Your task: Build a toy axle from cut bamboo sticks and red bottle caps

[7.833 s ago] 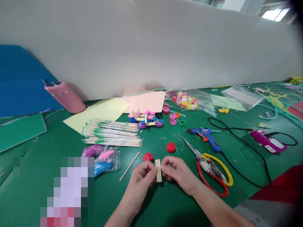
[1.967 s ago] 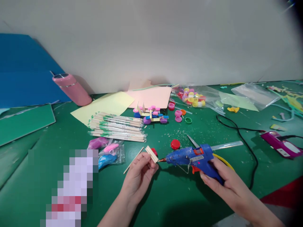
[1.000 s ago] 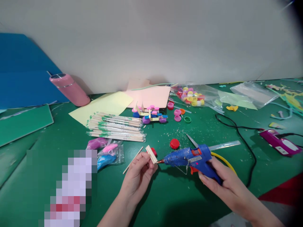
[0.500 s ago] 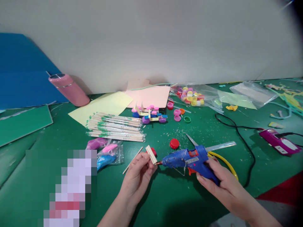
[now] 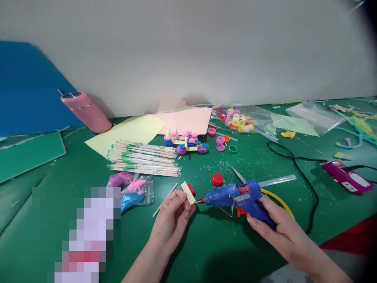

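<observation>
My left hand [image 5: 174,208] pinches a small bundle of short wooden sticks [image 5: 188,192] side by side. My right hand [image 5: 273,224] is wrapped round the handle of a blue hot glue gun [image 5: 232,196]. A clear glue stick [image 5: 278,181] juts from the gun's back end. The copper-coloured nozzle points left, very near the lower end of the sticks. Behind the bundle a red cap [image 5: 191,189] is partly hidden, and another red cap [image 5: 217,179] lies farther back. A single thin stick [image 5: 165,200] rests left of my left hand.
Wrapped wooden sticks [image 5: 144,159] lie behind bags of coloured clay [image 5: 131,196]. Small toy cars [image 5: 191,146] and loose caps [image 5: 220,147] are farther back. Scissors with a yellow handle [image 5: 279,202] lie behind the gun. A black cord [image 5: 306,184] runs at right. A pink bottle [image 5: 86,112] stands at left.
My right hand has drawn the glue gun slightly to the right, so its nozzle is a little apart from the sticks. My left hand and the bundle have hardly moved.
</observation>
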`<state>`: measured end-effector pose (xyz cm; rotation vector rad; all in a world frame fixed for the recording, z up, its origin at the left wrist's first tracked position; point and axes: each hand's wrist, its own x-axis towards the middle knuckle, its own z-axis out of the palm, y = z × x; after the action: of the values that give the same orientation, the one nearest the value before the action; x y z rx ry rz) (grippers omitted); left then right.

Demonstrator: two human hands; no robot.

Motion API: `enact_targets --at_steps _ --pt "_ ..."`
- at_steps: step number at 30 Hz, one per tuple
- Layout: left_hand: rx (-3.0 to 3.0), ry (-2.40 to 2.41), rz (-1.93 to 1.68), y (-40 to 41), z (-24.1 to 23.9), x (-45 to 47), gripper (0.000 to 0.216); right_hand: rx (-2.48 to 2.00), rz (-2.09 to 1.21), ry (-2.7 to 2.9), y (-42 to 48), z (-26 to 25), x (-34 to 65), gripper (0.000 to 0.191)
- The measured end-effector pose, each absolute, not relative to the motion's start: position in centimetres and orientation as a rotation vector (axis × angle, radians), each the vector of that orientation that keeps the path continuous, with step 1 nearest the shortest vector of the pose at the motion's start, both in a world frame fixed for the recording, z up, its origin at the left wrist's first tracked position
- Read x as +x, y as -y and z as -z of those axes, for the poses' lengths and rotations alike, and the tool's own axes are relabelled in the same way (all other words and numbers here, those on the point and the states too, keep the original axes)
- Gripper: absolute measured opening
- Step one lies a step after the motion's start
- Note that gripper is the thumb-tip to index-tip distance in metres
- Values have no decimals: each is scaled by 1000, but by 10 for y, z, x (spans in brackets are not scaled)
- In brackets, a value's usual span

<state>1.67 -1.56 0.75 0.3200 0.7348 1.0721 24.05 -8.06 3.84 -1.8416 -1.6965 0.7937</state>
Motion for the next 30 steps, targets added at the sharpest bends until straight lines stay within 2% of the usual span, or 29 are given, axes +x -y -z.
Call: enact_targets --at_steps 6,20,25,30 --pt "308 -761 -1067 16 -8 16 19 -1881 -811 1770 82 -32 247 39" --pt "343 -760 -1072 15 -8 17 20 -1830 -827 1694 83 -38 243 35" --pt "329 -772 -1073 15 -8 17 19 -1830 -731 1694 81 -40 241 34" --pt "327 -768 -1063 15 -8 17 20 -1834 -751 1759 82 -33 244 38"
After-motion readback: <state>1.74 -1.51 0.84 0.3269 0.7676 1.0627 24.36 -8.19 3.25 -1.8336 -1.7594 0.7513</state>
